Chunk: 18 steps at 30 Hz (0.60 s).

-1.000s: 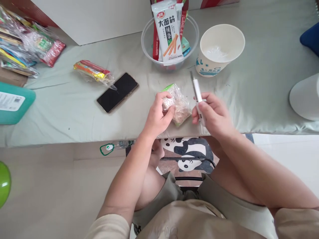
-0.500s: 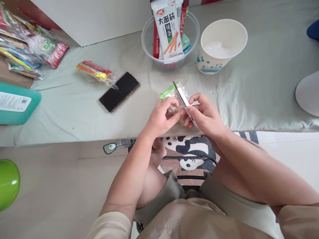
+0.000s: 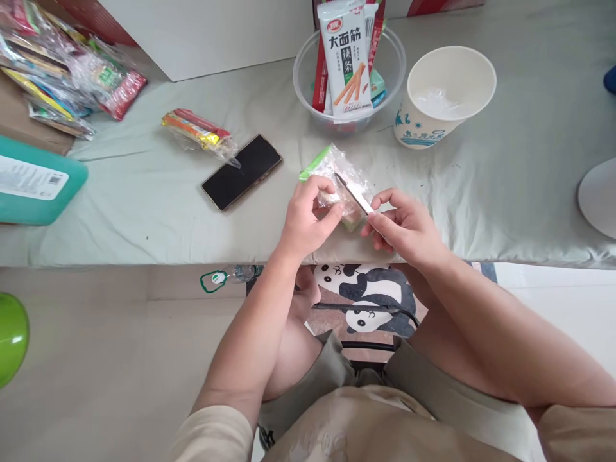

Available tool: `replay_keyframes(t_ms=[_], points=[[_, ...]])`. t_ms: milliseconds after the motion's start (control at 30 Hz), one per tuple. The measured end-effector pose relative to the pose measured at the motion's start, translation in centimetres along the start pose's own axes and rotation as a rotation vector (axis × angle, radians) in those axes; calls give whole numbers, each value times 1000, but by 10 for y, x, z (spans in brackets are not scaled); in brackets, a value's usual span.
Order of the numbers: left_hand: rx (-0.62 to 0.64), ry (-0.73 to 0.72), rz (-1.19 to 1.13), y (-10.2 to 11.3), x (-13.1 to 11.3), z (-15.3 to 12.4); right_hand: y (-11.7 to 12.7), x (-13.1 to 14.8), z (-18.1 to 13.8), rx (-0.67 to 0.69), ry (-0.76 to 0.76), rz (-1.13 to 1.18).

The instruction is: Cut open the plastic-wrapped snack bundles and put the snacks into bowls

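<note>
In my right hand [image 3: 402, 228] is a slim white utility knife [image 3: 357, 197], gripped by its lower end. Its dark, narrow tip points up and left over a clear plastic snack packet [image 3: 350, 168] with a green edge. That packet lies on the cloth-covered surface between my hands. My left hand [image 3: 310, 215] rests at the packet's left side, thumb and forefinger curved and apart with a gap between them. Its other fingers are mostly hidden, so whether they press on the packet cannot be seen.
A clear round tub [image 3: 301, 96] of snack packets and a paper bucket [image 3: 409, 122] with crumpled plastic inside stand behind. Left of my hands lie a black phone [image 3: 243, 172] and a red-yellow packet [image 3: 197, 131]. Piled wrappers [image 3: 91, 77] and a teal container [image 3: 72, 186] are far left.
My hands have drawn apart, and the left thumb has pulled back from the knife. More of the packet shows between them. The whole view has shifted slightly.
</note>
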<state>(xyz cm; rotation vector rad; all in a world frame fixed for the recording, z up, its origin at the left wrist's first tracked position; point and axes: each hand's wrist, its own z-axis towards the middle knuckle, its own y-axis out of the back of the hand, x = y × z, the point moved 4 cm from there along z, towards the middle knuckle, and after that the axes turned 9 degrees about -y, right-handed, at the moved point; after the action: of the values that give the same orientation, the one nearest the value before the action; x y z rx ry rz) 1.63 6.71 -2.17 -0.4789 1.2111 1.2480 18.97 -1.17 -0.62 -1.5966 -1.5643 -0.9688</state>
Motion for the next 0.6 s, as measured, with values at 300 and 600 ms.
replay_keyframes(t_ms=[300,600], points=[[-277,-89,-4,37,16,10,7,0,-5,23,-17,-139],[-208,113,-388,37,30,7,56,-2,2,-559,201,-754]])
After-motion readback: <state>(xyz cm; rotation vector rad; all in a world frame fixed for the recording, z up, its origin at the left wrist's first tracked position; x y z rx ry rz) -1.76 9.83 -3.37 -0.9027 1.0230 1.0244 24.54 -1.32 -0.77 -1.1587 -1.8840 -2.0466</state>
